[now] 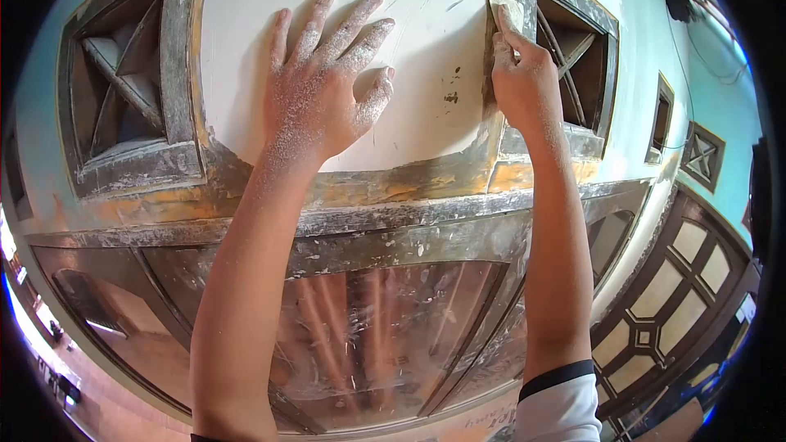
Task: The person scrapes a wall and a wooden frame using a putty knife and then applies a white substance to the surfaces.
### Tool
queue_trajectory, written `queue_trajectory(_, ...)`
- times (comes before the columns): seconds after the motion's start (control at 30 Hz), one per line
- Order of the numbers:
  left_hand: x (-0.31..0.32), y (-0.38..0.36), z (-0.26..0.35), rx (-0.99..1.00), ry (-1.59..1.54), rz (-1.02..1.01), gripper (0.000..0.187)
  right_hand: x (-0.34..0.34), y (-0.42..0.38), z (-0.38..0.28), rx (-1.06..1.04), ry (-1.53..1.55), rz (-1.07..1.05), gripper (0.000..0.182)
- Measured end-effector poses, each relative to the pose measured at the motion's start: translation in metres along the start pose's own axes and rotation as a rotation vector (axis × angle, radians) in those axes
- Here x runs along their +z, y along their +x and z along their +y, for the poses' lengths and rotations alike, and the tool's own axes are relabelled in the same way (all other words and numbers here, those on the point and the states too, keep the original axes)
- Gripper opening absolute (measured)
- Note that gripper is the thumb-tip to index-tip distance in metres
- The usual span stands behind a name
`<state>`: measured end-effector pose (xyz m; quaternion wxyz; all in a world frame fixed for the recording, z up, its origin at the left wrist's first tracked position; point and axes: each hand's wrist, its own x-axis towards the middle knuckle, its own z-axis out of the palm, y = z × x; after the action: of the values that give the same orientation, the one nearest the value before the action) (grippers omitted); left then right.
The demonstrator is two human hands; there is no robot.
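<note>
My left hand [315, 86] lies flat on the white wall panel [426, 41], fingers spread, with white dust over its back and fingers. At the panel's right edge, my right hand [524, 74] is closed on a small pale piece [506, 6], perhaps folded sandpaper, pressed along the dark wooden strip. Only part of that piece shows past the fingers. Rough grey-brown and orange patches run along the panel's curved lower edge. Dark flecks mark the white surface between the hands.
Square wooden vents with crossed bars [123, 82] flank the panel, the right one [577, 57] close beside my right hand. Below runs a worn wooden ledge [393, 221] over glass panes [377, 327]. A dark-framed door or window [671, 303] stands at the lower right.
</note>
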<state>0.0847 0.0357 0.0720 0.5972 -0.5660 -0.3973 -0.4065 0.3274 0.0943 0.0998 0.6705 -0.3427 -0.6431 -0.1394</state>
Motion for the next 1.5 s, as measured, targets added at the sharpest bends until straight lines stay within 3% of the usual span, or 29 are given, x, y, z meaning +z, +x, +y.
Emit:
queue_trajectory(0.43,0.001,-0.001,0.001,-0.013,0.017,-0.015,0.047,-0.003,0.031,-0.008,0.041,-0.025,-0.045,0.039)
queue_trajectory(0.47,0.001,-0.001,0.0,-0.011,0.019,-0.013,0.047,0.002,0.036,0.004,-0.067,-0.011,0.003,0.039)
queue_trajectory(0.73,0.002,-0.001,0.0,-0.02,0.006,-0.011,0.049,0.002,0.056,0.0,-0.062,-0.029,-0.024,0.045)
queue_trajectory(1.23,0.002,-0.002,0.002,-0.024,0.014,-0.024,0.049,-0.001,0.08,-0.016,0.153,0.066,-0.057,0.046)
queue_trajectory(1.3,0.002,-0.001,0.0,-0.021,0.024,-0.025,0.049,0.002,0.081,-0.011,0.049,0.056,-0.02,0.045)
queue_trajectory(1.43,0.002,-0.001,0.001,-0.028,0.005,-0.028,0.049,0.0,0.07,-0.003,0.073,-0.009,-0.03,0.041)
queue_trajectory(1.5,0.002,-0.002,0.001,-0.027,0.004,-0.029,0.049,0.002,0.055,0.005,-0.117,-0.054,0.043,0.041)
